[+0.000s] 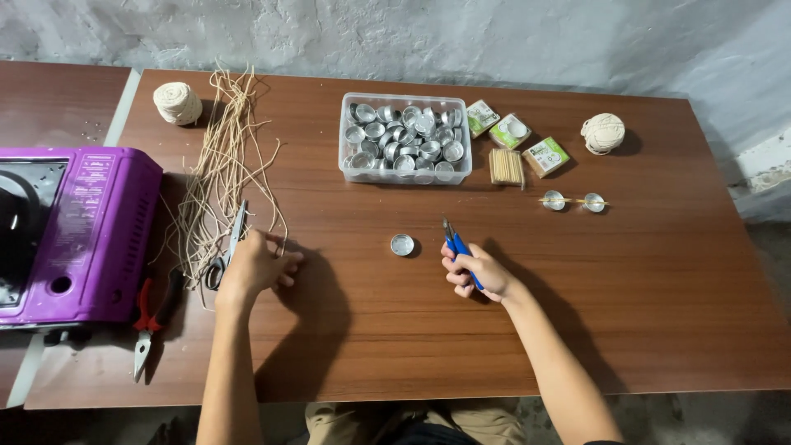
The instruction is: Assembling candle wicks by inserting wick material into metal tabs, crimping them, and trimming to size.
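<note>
Two balls of twine (177,103), one clear tub (405,170) heaped with small metal cups, three little boxes (510,130) right of tub. Right hand (476,274), below and right of tub, closed round blue-handled pliers (458,250), short with dark tip pointing towards tub. Left hand (257,265), far left of tub, pinching pale cut strings (216,177) beside scissors (227,249). One lone metal cup (402,244) below tub. Brown wood-grain table (577,330), rough whitewashed wall behind.
</note>
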